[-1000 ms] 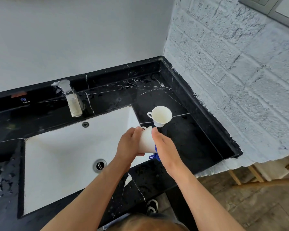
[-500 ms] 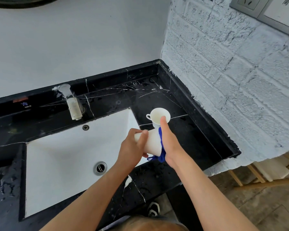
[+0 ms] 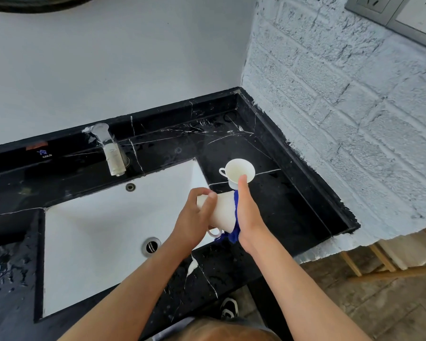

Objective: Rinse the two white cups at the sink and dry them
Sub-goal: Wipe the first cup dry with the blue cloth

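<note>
My left hand (image 3: 197, 215) grips the narrow base end of a white cup (image 3: 223, 210) held sideways over the right edge of the white sink basin (image 3: 96, 225), its handle pointing down. My right hand (image 3: 250, 215) presses a blue cloth (image 3: 234, 222) flat against the cup's wide mouth end, fingers straight. A second white cup (image 3: 237, 171) stands upright on the black marble counter (image 3: 280, 200) just beyond my right fingertips, handle to the left.
A metal tap (image 3: 111, 153) stands behind the basin, with an overflow hole and a drain (image 3: 151, 246) in the basin. The wet counter ends at a white brick wall (image 3: 342, 119) on the right. A wall socket sits at the top right.
My right hand has shifted from curled around the cup to flat against its mouth with the blue cloth. The cup has tilted further onto its side.
</note>
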